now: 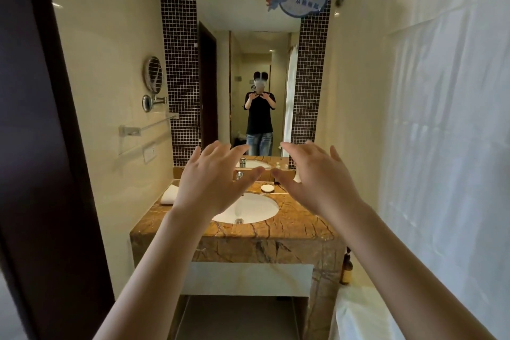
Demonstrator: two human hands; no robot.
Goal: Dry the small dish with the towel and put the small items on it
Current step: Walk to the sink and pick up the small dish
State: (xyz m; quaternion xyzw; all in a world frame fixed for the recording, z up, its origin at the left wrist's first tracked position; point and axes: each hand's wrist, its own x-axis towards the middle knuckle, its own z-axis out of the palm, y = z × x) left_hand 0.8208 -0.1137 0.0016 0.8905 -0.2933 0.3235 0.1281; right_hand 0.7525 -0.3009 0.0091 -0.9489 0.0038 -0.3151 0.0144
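Note:
A small white round dish (267, 188) lies on the brown marble counter (298, 225) behind the sink, to the right of the tap. On the counter's far left corner rests a folded white towel (169, 194). My left hand (212, 183) and my right hand (317, 178) are raised side by side in front of me, well short of the counter, fingers spread and holding nothing. A white item (296, 177) peeks out behind my right hand; I cannot tell what it is.
A white oval sink (248, 210) with a chrome tap (239, 174) is set in the counter. A wall mirror (248, 63) above reflects a person. A dark door frame (41, 146) stands left, a white shower curtain (441, 146) and bathtub edge (356, 315) right. A brown bottle (346, 269) stands by the tub.

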